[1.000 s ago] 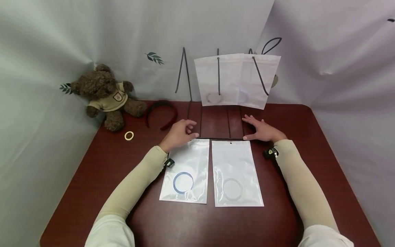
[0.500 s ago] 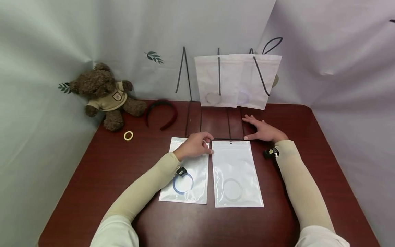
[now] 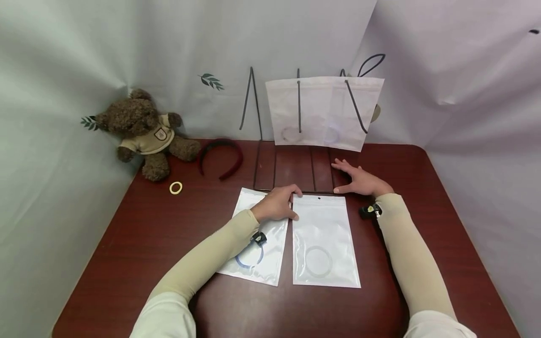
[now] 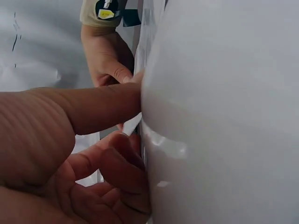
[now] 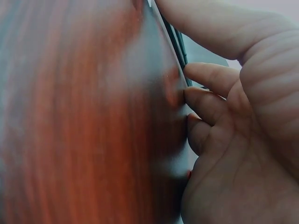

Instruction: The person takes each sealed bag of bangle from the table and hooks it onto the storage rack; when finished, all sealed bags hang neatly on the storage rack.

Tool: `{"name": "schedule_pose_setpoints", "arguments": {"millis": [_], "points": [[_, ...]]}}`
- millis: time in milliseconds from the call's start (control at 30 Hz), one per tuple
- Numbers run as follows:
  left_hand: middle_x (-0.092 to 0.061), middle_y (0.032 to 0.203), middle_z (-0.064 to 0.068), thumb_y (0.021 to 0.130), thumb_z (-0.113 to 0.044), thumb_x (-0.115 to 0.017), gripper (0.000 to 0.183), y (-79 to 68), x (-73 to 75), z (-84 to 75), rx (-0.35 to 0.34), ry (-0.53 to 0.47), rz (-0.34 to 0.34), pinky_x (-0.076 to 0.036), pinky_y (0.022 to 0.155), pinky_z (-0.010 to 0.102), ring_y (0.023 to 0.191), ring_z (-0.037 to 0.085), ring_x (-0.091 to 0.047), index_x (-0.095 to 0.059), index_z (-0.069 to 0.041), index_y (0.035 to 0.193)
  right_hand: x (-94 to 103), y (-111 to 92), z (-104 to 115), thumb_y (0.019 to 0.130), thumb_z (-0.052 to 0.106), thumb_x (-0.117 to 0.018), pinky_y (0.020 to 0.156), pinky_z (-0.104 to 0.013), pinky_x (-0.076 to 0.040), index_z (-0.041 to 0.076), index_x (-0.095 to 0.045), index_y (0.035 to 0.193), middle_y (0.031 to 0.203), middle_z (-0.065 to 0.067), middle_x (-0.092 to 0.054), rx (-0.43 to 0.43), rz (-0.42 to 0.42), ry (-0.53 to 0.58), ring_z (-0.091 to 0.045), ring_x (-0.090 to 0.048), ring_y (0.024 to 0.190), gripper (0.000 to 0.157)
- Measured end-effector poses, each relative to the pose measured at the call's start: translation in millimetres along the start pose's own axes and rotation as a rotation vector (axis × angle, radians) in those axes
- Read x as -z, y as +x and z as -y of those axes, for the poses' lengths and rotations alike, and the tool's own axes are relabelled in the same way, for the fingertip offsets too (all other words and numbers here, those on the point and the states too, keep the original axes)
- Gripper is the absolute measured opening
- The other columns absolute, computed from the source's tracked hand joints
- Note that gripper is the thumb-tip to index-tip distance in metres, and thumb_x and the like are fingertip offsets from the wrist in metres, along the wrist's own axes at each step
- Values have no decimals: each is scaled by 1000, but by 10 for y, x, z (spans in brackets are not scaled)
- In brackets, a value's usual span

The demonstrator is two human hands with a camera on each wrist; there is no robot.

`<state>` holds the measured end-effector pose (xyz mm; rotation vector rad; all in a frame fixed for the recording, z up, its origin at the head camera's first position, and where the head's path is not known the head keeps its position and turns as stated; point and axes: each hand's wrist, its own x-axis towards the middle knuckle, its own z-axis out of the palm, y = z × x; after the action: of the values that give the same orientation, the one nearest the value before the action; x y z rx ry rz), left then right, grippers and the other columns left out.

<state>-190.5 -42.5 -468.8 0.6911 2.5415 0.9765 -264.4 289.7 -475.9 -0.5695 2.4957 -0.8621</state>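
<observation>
Two white zip-lock pouches lie side by side. In the left pouch [image 3: 268,267] a blue ring shows through, and the right pouch [image 3: 327,225] has a pale ring inside. My left hand [image 3: 275,204] is over the upper part of the left pouch, thumb and index finger apart near its right edge. In the left wrist view the thumb [image 4: 107,109] meets a white pouch surface, with the other fingers bent beside it. My right hand [image 3: 359,181] rests with spread fingers by the right front corner of the wire rack [image 3: 272,189]. The left pouch's top right corner is hidden.
Two more white pouches [image 3: 306,105] hang overlapping on the rack's hooks at the back. A teddy bear [image 3: 141,129], a dark red headband [image 3: 240,164] and a small yellow ring [image 3: 171,188] lie on the left of the red-brown table [image 3: 139,263].
My left hand has moved right and toward me, from the rack's left front corner to between the pouches. The left pouch has turned slightly clockwise. My right hand stays put.
</observation>
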Motion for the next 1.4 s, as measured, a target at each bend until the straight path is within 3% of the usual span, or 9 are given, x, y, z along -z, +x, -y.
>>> {"name": "schedule_pose_setpoints", "arguments": {"millis": [200,367,533,667,767,933,1200,1400], "points": [[-61,85,-2,78,-5,-91,51,-30,13,57,-31,-136,-14,-46,76,24,75,8,-57,-63,-14,120,-11,5,12,93,41,-82,127,-67,11,12,-25,169,179,-12,-5,0,0,-5,-36,6,166,99],[-52,85,0,85,2,-82,50,-71,55,60,-33,-269,22,-44,71,24,69,7,-51,-61,-14,127,-16,19,7,92,45,-82,127,-67,10,14,-25,170,179,-11,-5,-19,3,-27,-34,6,166,101],[-47,70,-4,90,0,-77,56,-152,106,112,-7,-310,61,-46,64,25,61,8,-53,-62,-18,141,-34,39,4,92,47,-81,127,-67,10,15,-25,170,180,-10,-5,-28,0,-43,-34,6,166,101],[-42,64,-4,91,1,-73,55,-257,179,159,20,-352,56,-43,57,26,56,11,-48,-65,-18,142,-31,38,17,92,47,-81,127,-66,10,16,-24,170,180,-9,-5,-26,1,-44,-33,6,166,101],[-43,69,-3,91,-2,-72,50,-358,243,193,27,-353,9,-39,58,27,61,13,-43,-68,-20,138,-23,33,21,92,47,-81,127,-67,10,16,-23,170,180,-9,-4,-28,3,-41,-33,6,166,101],[-55,81,0,94,-10,-75,42,-549,345,261,39,-341,-84,-42,66,28,77,17,-51,-72,-20,135,-14,29,11,93,46,-80,127,-67,10,15,-22,170,180,-10,-4,-31,4,-45,-34,7,166,102],[-38,58,-5,92,-14,-83,36,-823,478,323,83,-421,-278,-33,51,24,54,12,-37,-71,-21,125,-16,17,36,92,46,-80,127,-67,9,15,-23,170,180,-11,-4,-36,2,-55,-34,6,166,102],[-40,62,-1,94,-9,-79,38,-938,596,368,48,-423,-400,-36,49,24,53,11,-39,-69,-17,130,-23,17,39,93,47,-80,127,-68,9,14,-22,170,179,-12,-4,-34,-3,-56,-36,6,166,102]]}}
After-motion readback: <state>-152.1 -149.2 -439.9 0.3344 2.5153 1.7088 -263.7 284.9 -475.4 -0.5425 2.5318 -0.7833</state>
